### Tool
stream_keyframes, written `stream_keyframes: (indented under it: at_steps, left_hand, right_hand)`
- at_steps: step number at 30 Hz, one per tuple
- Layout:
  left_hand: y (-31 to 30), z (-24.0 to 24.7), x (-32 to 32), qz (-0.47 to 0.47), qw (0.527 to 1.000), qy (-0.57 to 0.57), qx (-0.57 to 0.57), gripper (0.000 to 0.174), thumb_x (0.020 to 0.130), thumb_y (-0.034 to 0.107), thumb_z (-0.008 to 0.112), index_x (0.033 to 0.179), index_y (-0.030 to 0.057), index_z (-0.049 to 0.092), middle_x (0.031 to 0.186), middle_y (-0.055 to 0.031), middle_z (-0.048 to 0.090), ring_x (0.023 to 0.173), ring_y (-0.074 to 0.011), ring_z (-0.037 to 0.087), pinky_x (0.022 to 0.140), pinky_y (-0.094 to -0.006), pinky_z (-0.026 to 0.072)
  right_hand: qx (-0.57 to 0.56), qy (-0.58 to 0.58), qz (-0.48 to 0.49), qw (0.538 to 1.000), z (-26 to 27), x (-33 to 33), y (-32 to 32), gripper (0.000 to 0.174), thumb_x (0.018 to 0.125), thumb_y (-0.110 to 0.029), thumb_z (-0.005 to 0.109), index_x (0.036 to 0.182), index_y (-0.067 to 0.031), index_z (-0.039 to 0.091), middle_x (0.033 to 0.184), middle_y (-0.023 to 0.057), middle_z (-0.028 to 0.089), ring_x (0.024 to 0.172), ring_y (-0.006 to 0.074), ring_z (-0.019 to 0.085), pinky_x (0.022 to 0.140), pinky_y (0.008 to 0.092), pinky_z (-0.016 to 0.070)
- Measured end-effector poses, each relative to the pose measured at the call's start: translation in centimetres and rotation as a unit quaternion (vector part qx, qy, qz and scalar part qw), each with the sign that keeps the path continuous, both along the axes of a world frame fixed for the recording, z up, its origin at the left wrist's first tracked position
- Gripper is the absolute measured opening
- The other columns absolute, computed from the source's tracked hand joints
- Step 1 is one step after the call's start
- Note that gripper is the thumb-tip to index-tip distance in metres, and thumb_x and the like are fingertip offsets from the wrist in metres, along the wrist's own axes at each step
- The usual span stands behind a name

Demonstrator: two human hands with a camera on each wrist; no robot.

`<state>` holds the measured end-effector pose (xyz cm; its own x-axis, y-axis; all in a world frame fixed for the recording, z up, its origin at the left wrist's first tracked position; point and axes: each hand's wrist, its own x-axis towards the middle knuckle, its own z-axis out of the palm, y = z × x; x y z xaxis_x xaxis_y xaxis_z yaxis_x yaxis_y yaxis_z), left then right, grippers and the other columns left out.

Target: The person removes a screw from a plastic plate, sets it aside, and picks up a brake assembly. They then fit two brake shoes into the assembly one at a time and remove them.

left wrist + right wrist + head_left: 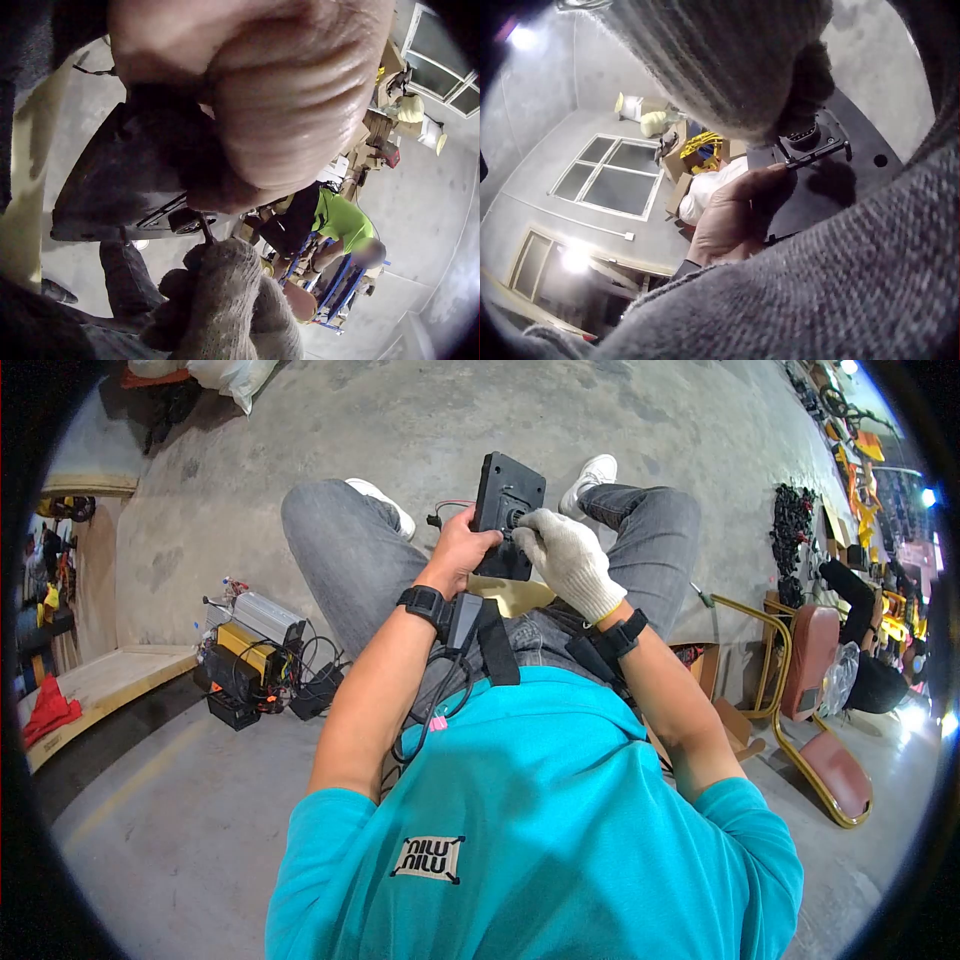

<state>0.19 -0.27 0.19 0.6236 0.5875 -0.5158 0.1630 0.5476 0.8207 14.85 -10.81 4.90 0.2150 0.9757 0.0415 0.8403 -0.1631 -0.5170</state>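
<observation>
A flat black plate-like part [532, 487] is held up between the knees, tilted, in the head view. My bare left hand [462, 550] grips its left edge, thumb on the face. My right hand [572, 558], in a white knit glove, has its fingers curled at the middle of the part. In the right wrist view a round socket [802, 135] and a thin dark bar [819, 154] show on the part [866, 150], beside the left thumb. The left wrist view shows the gloved fingers [232, 277] pinching a small thin metal piece [205, 229] by the socket.
A yellow and silver device with cables [250, 645] lies on the floor at left, near a wooden ledge [130, 670]. At right stand a chair with a gold frame [812, 660] and cardboard [735, 730]. Another person in a lime shirt [341, 221] is in the background.
</observation>
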Motion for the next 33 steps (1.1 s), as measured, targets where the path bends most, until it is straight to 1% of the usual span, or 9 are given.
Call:
stream_keyframes:
  at_steps: [2,5,9,12,18,20,24,27,33]
  left_hand:
    - [0.0,-0.5,0.0,0.005,1.000,-0.001,0.009,0.032,0.083,-0.002,0.065,0.115,-0.0009,0.060,0.097,-0.0074,0.067,0.082,-0.0154,0.065,0.074,-0.0300,0.0544]
    - [-0.1,-0.4,0.0,0.009,1.000,-0.006,0.001,0.032,0.083,-0.002,0.065,0.115,-0.0014,0.060,0.098,-0.0079,0.067,0.082,-0.0156,0.065,0.073,-0.0303,0.0550]
    - [-0.1,0.2,0.1,0.019,1.000,-0.008,-0.002,0.032,0.083,-0.002,0.064,0.115,-0.0018,0.059,0.098,-0.0085,0.067,0.082,-0.0160,0.066,0.073,-0.0305,0.0555]
    - [-0.1,0.3,0.1,0.013,1.000,0.000,-0.024,0.033,0.083,-0.002,0.064,0.116,-0.0021,0.059,0.098,-0.0088,0.067,0.083,-0.0164,0.066,0.073,-0.0306,0.0556]
    - [0.1,-0.1,0.1,0.007,1.000,0.003,-0.018,0.032,0.083,-0.002,0.064,0.115,-0.0021,0.060,0.098,-0.0087,0.067,0.082,-0.0164,0.066,0.073,-0.0306,0.0550]
    - [-0.1,-0.2,0.0,0.016,1.000,-0.001,-0.019,0.032,0.083,-0.001,0.064,0.114,-0.0019,0.060,0.098,-0.0085,0.067,0.083,-0.0165,0.065,0.074,-0.0310,0.0547]
    - [0.0,0.4,0.0,0.009,0.999,0.001,-0.037,0.031,0.083,-0.001,0.064,0.114,-0.0016,0.060,0.098,-0.0080,0.067,0.084,-0.0165,0.065,0.075,-0.0313,0.0541]
    - [0.0,0.1,0.0,0.014,1.000,-0.004,-0.026,0.031,0.083,-0.001,0.064,0.114,-0.0013,0.061,0.098,-0.0076,0.067,0.086,-0.0161,0.065,0.077,-0.0312,0.0537]
    - [0.1,-0.7,0.0,0.007,1.000,-0.010,-0.025,0.032,0.083,-0.002,0.063,0.115,-0.0012,0.061,0.098,-0.0074,0.067,0.085,-0.0153,0.065,0.076,-0.0304,0.0537]
  right_hand:
    - [0.052,0.093,-0.010,0.994,0.2,-0.3,-0.1,0.020,0.087,-0.012,0.069,0.104,-0.0039,0.063,0.090,0.0145,0.070,0.084,0.0318,0.069,0.072,0.0381,0.0545]
    - [0.058,0.106,-0.015,0.993,0.2,-0.5,0.0,0.024,0.086,-0.008,0.069,0.108,-0.0035,0.060,0.090,0.0155,0.071,0.086,0.0315,0.070,0.073,0.0374,0.0553]
    - [0.073,0.079,-0.002,0.994,0.3,-0.4,0.0,0.020,0.087,-0.008,0.068,0.106,-0.0038,0.061,0.088,0.0154,0.070,0.084,0.0317,0.070,0.072,0.0378,0.0552]
    - [0.047,0.041,-0.005,0.998,0.1,-0.3,0.0,0.018,0.088,-0.010,0.067,0.104,-0.0044,0.062,0.087,0.0158,0.070,0.083,0.0318,0.070,0.071,0.0382,0.0547]
    - [-0.084,-0.011,-0.032,0.996,0.5,-0.3,0.4,0.018,0.090,-0.016,0.066,0.103,-0.0035,0.062,0.083,0.0167,0.069,0.082,0.0328,0.069,0.069,0.0386,0.0537]
    - [0.030,0.057,-0.024,0.998,0.0,-0.4,0.1,0.019,0.089,-0.020,0.067,0.100,-0.0051,0.061,0.081,0.0176,0.067,0.077,0.0363,0.067,0.067,0.0434,0.0526]
    - [0.056,0.072,-0.026,0.995,0.3,-0.5,0.1,0.018,0.089,-0.014,0.067,0.103,-0.0036,0.062,0.088,0.0173,0.070,0.084,0.0335,0.069,0.071,0.0387,0.0541]
    - [0.078,0.051,-0.004,0.996,-0.4,-0.2,0.1,0.018,0.087,-0.016,0.067,0.100,-0.0054,0.060,0.086,0.0186,0.067,0.080,0.0358,0.067,0.069,0.0434,0.0525]
    - [-0.034,0.016,-0.036,0.999,0.1,-0.1,0.2,0.016,0.089,-0.016,0.066,0.099,-0.0052,0.060,0.083,0.0188,0.067,0.077,0.0361,0.067,0.067,0.0442,0.0523]
